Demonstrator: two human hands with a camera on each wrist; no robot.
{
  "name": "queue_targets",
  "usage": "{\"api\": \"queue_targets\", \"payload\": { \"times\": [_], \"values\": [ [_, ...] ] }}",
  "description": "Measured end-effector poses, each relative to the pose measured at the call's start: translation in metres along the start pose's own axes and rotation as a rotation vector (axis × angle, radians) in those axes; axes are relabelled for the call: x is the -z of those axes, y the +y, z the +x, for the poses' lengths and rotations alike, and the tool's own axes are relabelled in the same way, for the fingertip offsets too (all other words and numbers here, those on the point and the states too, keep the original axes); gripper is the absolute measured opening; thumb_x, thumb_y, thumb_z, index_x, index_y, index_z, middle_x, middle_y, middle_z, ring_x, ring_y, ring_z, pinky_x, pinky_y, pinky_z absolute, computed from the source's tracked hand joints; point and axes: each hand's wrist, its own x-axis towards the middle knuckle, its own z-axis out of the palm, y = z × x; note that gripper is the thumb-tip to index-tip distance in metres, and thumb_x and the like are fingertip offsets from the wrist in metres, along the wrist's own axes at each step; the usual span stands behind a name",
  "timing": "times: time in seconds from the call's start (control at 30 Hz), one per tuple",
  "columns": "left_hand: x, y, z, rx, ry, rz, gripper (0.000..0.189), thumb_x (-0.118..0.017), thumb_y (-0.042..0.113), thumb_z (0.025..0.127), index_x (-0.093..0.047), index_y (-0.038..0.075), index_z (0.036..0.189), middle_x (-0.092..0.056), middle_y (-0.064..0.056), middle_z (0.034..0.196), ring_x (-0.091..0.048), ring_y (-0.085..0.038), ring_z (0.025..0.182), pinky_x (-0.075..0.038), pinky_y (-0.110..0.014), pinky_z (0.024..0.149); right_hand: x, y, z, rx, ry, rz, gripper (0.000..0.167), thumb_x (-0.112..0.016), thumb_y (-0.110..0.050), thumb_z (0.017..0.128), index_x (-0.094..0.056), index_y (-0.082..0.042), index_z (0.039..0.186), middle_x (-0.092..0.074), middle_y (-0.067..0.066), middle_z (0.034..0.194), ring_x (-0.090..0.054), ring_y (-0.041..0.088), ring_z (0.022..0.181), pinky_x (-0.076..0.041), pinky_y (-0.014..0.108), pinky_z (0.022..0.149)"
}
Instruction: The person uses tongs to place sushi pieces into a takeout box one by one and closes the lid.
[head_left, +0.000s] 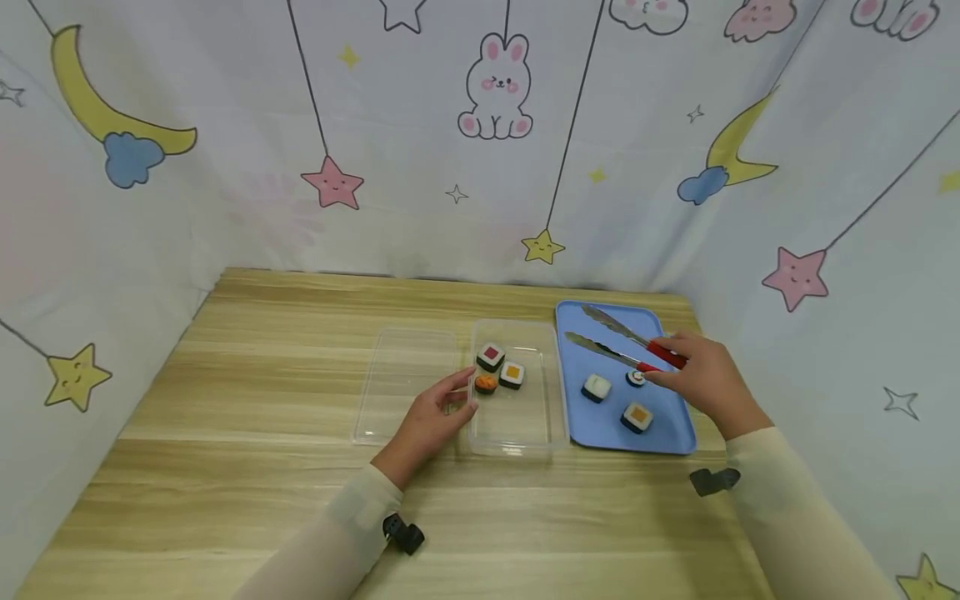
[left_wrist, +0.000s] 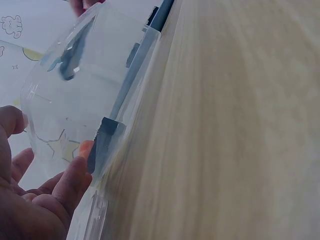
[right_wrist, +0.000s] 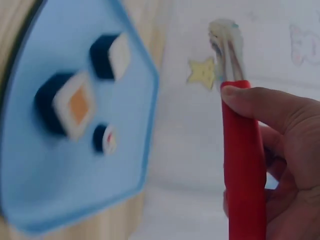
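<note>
At the left wall of a clear plastic box [head_left: 517,429], my left hand [head_left: 431,421] holds the side with bent fingers and thumb. Inside the box are a sushi roll with a red centre [head_left: 491,356], one with a yellow centre [head_left: 513,373] and an orange-topped piece [head_left: 486,383]. My right hand [head_left: 708,379] grips metal tongs by their red handles [right_wrist: 242,165]. The tong arms are spread apart over a blue tray [head_left: 671,429], with nothing between the tips. On the tray sit a white-topped roll [head_left: 597,387], a small round roll [head_left: 636,378] and an orange-centred roll [head_left: 637,417].
A flat clear lid [head_left: 401,383] lies on the wooden table [head_left: 247,400], left of the box and behind my left hand. The tray stands close to the box's right side. A printed white curtain [head_left: 427,225] hangs along the table's back edge and both sides.
</note>
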Motion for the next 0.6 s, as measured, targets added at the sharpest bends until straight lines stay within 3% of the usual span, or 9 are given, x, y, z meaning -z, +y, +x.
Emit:
{"api": "queue_targets", "payload": {
  "times": [0.1, 0.3, 0.6],
  "values": [
    [0.000, 0.001, 0.000, 0.014, 0.007, 0.008, 0.055, -0.072, 0.015, 0.099, -0.055, 0.018, 0.152, -0.053, -0.007, 0.154, -0.061, -0.031, 0.131, -0.050, -0.054, 0.103, 0.002, 0.026, -0.011, -0.033, -0.007, -0.035, 0.063, -0.085, -0.034, 0.087, -0.066, 0.003, 0.134, -0.067, 0.022, 0.114, -0.062, 0.037, 0.095, -0.056, 0.051, 0.077],
    [-0.001, 0.000, 0.000, 0.016, 0.007, 0.005, 0.056, -0.072, 0.015, 0.099, -0.055, 0.018, 0.152, -0.053, -0.006, 0.155, -0.061, -0.030, 0.131, -0.050, -0.054, 0.105, -0.004, 0.069, -0.036, -0.152, -0.066, -0.033, 0.064, -0.086, -0.034, 0.086, -0.067, 0.007, 0.130, -0.068, 0.022, 0.108, -0.063, 0.035, 0.089, -0.056, 0.044, 0.071],
    [-0.002, -0.001, 0.001, 0.041, 0.007, -0.004, 0.056, -0.072, 0.017, 0.099, -0.055, 0.020, 0.152, -0.054, -0.004, 0.154, -0.060, -0.030, 0.131, -0.047, -0.056, 0.107, -0.013, 0.088, -0.057, -0.176, -0.042, -0.058, 0.056, -0.087, -0.030, 0.084, -0.071, 0.007, 0.122, -0.070, 0.024, 0.107, -0.064, 0.035, 0.087, -0.056, 0.047, 0.072]
  ]
}}
